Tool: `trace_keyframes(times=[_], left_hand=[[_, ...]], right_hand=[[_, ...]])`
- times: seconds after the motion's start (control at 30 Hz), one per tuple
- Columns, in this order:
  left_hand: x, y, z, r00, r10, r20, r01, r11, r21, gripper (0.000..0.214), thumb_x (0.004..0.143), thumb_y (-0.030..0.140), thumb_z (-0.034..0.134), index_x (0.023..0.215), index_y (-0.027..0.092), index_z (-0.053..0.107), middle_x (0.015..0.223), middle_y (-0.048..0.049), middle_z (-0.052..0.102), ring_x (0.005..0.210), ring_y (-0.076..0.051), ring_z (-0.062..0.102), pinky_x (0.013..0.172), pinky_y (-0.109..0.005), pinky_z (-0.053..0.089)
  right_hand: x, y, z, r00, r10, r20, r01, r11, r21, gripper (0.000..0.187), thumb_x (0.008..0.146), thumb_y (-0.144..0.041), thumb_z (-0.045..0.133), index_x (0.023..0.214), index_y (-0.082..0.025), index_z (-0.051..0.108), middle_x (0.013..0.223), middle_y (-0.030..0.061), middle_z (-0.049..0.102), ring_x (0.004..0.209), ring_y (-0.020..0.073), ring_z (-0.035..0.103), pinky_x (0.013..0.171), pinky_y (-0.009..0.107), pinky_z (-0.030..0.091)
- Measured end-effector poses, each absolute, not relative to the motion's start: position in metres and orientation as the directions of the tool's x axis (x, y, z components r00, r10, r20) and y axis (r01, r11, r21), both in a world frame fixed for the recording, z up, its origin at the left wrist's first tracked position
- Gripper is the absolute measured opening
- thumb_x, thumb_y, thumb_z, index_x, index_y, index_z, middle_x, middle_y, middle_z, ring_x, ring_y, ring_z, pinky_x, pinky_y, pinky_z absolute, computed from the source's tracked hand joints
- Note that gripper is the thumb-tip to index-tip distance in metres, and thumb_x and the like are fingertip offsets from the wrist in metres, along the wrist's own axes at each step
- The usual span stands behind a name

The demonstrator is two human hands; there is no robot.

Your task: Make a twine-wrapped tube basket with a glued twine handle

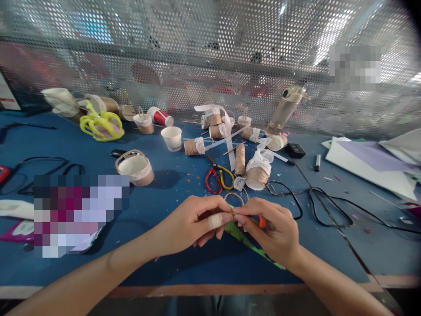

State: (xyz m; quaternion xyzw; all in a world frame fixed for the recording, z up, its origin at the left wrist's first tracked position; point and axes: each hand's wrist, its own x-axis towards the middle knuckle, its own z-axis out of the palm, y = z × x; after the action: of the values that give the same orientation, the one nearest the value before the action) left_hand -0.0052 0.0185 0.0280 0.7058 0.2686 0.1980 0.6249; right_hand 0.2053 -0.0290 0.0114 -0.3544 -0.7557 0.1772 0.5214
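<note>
Over the front of the blue table, my left hand [194,224] and my right hand [274,226] meet with fingertips pinched together. Between them is a thin piece of brown twine [234,194], part of it curving up in a loop behind the fingers. A pale bandage [215,220] wraps a digit of my left hand. Beneath my hands lies a green strip [251,246], with a small orange piece [262,221] beside my right fingers. Just beyond are scissors [214,181] with one red and one yellow handle, a twine spool [240,160] and a twine-wrapped cup with lace [258,173].
A twine-wrapped basket cup [140,170] and a plain white cup [171,138] stand to the left. Several small wrapped cups line the back near a bottle [285,109] and a perforated metal screen [184,57]. Black cable [315,206] and paper sheets [368,162] lie right.
</note>
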Motion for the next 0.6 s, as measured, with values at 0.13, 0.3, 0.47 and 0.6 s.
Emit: trace_keyframes(times=[0.13, 0.3, 0.47, 0.6], left_hand=[[-0.0040, 0.0163, 0.0310, 0.722, 0.690, 0.043, 0.163, -0.230, 0.959, 0.018, 0.101, 0.029, 0.054, 0.097, 0.017, 0.066, 0.062, 0.0064, 0.057, 0.043, -0.004, 0.046, 0.043, -0.013, 0.036], [-0.0038, 0.0153, 0.0299, 0.691, 0.628, 0.359, 0.174, -0.626, 0.760, 0.012, 0.096, 0.017, 0.055, 0.100, 0.018, 0.066, 0.076, 0.0020, 0.070, 0.059, -0.009, 0.059, 0.059, -0.017, 0.045], [-0.0055, 0.0142, 0.0258, 0.700, 0.602, 0.385, 0.153, -0.653, 0.742, 0.009, 0.096, 0.017, 0.057, 0.100, 0.019, 0.065, 0.076, 0.0039, 0.069, 0.057, -0.008, 0.057, 0.056, -0.016, 0.043], [-0.0058, 0.0114, 0.0323, 0.712, 0.634, 0.303, 0.180, -0.582, 0.793, 0.008, 0.097, 0.018, 0.058, 0.095, 0.018, 0.066, 0.075, 0.0039, 0.067, 0.059, -0.008, 0.057, 0.057, -0.016, 0.042]], right_hand=[[0.2057, -0.0290, 0.0124, -0.190, 0.729, 0.658, 0.339, 0.678, -0.652, 0.013, 0.090, -0.008, 0.066, 0.098, -0.017, 0.072, 0.072, 0.0018, 0.071, 0.060, 0.0112, 0.065, 0.058, 0.022, 0.052], [0.2036, -0.0294, 0.0119, -0.180, 0.719, 0.672, 0.336, 0.687, -0.645, 0.013, 0.089, -0.009, 0.068, 0.097, -0.019, 0.072, 0.073, 0.0020, 0.073, 0.059, 0.0122, 0.066, 0.056, 0.022, 0.053], [0.2039, -0.0286, 0.0110, -0.233, 0.668, 0.706, 0.380, 0.731, -0.567, 0.013, 0.091, -0.009, 0.064, 0.097, -0.019, 0.071, 0.074, 0.0038, 0.074, 0.061, 0.0141, 0.068, 0.058, 0.025, 0.055], [0.2075, -0.0275, 0.0107, -0.311, 0.545, 0.778, 0.412, 0.816, -0.406, 0.015, 0.089, -0.004, 0.064, 0.097, -0.016, 0.070, 0.073, 0.0045, 0.074, 0.060, 0.0149, 0.068, 0.058, 0.027, 0.055]])
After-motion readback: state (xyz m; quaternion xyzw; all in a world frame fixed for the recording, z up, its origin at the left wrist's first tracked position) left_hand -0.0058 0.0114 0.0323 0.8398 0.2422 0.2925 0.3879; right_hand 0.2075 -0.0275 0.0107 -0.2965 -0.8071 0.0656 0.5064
